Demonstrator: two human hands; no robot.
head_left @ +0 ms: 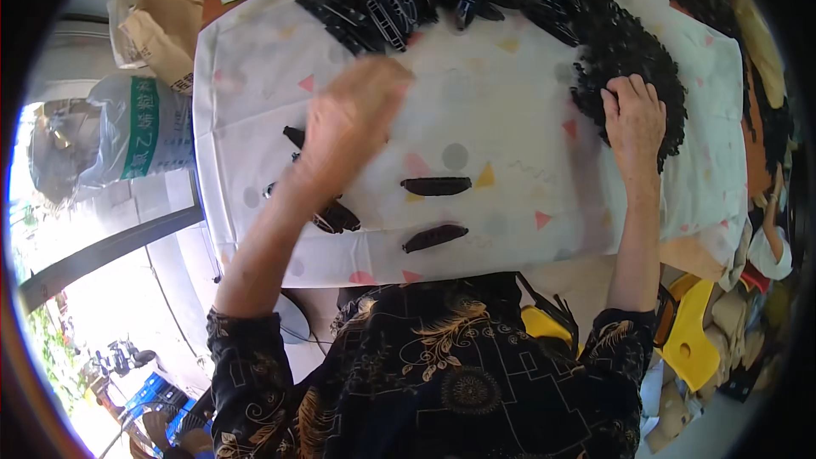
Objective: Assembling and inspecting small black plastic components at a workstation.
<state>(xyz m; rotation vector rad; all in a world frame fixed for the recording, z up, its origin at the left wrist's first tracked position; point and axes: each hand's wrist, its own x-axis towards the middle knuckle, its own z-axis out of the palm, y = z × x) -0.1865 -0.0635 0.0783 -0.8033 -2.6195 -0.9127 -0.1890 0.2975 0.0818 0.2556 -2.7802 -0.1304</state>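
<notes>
Right hand (636, 119) has fingers curled on the small black plastic-looking bits (633, 53) near the white, triangle-patterned table (527, 119)'s right edge, grip unclear; left hand (353, 119)'s blurred, can't tell. I'd pinch bits singly.

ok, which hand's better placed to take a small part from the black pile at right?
Right, probably. The right hand is at the small-parts pile, overlapping it in view; the left hand, blurred, is well off to the left, nearer the long black pieces.
</notes>
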